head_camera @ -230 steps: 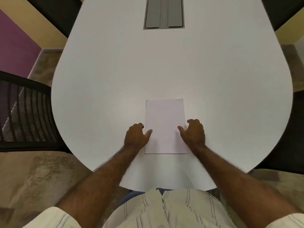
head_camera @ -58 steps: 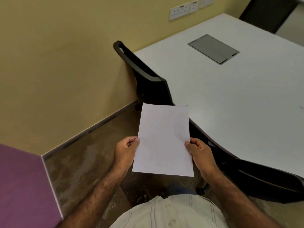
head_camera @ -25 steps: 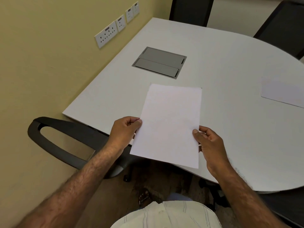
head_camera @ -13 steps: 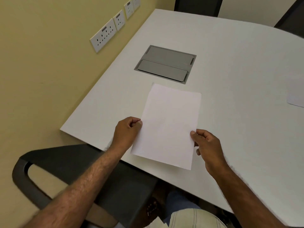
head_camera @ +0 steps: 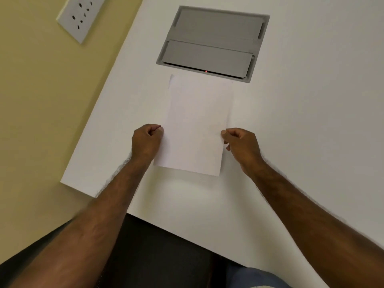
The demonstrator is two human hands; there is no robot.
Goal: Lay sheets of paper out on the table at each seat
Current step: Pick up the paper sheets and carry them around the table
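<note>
Nearest, a dark chair [head_camera: 158, 256] tucked under the near edge of the white worktop [head_camera: 301, 125]. Two bare forearms reaching over that edge. Left hand [head_camera: 146, 142] with fingers curled, pinching the left edge of a white sheet of paper [head_camera: 197, 125]; right hand [head_camera: 242, 147] likewise curled, pinching the right edge. Sheet low over the worktop, between the hands, whether lying flat or slightly lifted hard to tell. Just beyond its far edge, a grey cable hatch [head_camera: 214, 41] set in the worktop, showing a small red light. Far left, a wall socket [head_camera: 80, 15] on the yellow wall.
</note>
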